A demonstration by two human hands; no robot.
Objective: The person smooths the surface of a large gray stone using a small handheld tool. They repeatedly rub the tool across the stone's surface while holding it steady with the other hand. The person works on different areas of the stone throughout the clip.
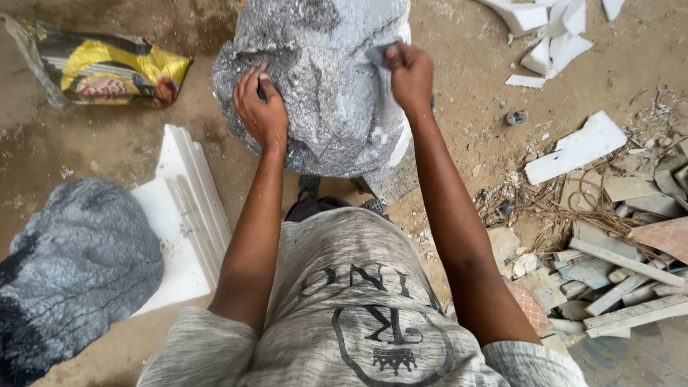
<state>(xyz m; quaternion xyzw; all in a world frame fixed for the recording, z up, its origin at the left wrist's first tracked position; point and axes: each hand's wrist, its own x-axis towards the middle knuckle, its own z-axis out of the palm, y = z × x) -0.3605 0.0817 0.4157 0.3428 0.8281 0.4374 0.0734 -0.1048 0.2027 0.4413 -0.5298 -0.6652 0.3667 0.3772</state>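
Standing on the dirt floor point(459, 93) before the person's feet, the grey rock-like form point(326, 79) runs its long axis away from the person, its far end cut off by the top edge. The left hand point(261, 107) presses its near left flank, fingers curled on a small dark object. The right hand point(410, 75) pinches a pale edge at its right side. A second grey form point(72, 265) lies lower left beside a white moulding point(188, 208); a yellow bag point(107, 72) sits upper left, and tile scraps point(616, 265) are piled at right.
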